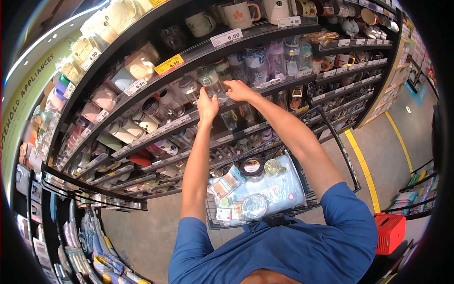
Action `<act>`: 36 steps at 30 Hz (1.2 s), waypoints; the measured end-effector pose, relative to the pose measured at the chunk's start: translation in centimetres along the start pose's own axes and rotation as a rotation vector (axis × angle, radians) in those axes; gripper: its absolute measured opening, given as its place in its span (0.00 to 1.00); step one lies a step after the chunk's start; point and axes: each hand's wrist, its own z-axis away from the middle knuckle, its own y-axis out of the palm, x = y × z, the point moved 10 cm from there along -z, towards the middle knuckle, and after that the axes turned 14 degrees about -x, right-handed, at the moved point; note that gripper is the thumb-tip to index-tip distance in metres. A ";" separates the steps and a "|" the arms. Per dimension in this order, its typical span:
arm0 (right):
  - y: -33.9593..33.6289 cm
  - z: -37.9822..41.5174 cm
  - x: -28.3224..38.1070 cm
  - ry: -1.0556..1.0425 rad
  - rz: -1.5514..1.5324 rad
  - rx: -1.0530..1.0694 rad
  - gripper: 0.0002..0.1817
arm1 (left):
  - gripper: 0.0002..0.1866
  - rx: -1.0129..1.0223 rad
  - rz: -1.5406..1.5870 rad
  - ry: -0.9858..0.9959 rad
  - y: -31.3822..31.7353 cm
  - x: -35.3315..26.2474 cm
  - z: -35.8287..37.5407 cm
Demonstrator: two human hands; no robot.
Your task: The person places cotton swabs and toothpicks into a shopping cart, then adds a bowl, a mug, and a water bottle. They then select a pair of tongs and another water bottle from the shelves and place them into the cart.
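Note:
Both my arms reach out to a shelf of drinkware. My left hand (207,106) is closed round the lower near side of a clear container (212,83) with a pale top; its exact kind is hard to tell. My right hand (239,91) has its fingers bent against the right side of the same container, at the shelf's front edge. Other clear bottles (188,88) stand just left of it, and packed tumblers (256,66) stand to the right. Below hang a few small clear cups (230,119).
A black wire shopping cart (317,201) stands before me, holding a pale blue wrapped pack (283,189), a round black-rimmed item (251,166) and other packages. Mugs (241,15) fill the upper shelf. A red basket (390,233) is at my right, folded textiles (101,246) at left.

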 end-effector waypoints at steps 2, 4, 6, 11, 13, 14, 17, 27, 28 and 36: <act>0.2 -0.1 0.3 -0.046 0.016 0.004 0.31 | 0.33 -0.061 -0.021 0.038 -0.1 0.5 -0.1; 0.4 -0.3 0.6 -0.091 0.032 0.009 0.31 | 0.33 -0.075 -0.022 0.047 0.0 0.7 0.1; 1.4 -0.2 0.4 -0.103 0.112 0.086 0.32 | 0.33 -0.082 -0.025 0.053 0.1 1.0 0.9; -4.4 4.3 2.4 -0.146 -0.092 -0.252 0.26 | 0.30 -0.061 0.354 -0.070 -3.3 -0.9 7.5; -7.4 9.5 1.8 -0.149 -0.339 -0.311 0.22 | 0.25 -0.100 0.196 0.122 -5.4 -1.0 12.1; -7.4 12.5 -0.6 -0.043 -0.451 -0.282 0.19 | 0.23 -0.047 0.180 0.128 -5.0 1.2 15.1; -6.2 23.7 -8.1 0.134 -0.312 -0.155 0.13 | 0.14 0.199 0.134 -0.091 -3.7 7.4 25.9; 2.2 54.2 -17.0 0.669 -0.176 0.119 0.13 | 0.18 1.042 0.331 -0.406 2.9 3.2 51.8; 2.9 54.8 -16.4 0.654 -0.185 0.148 0.14 | 0.18 1.038 0.337 -0.409 3.3 3.0 51.7; 3.5 55.3 -14.9 0.580 -0.092 0.257 0.15 | 0.23 1.150 0.073 0.093 6.7 2.5 52.5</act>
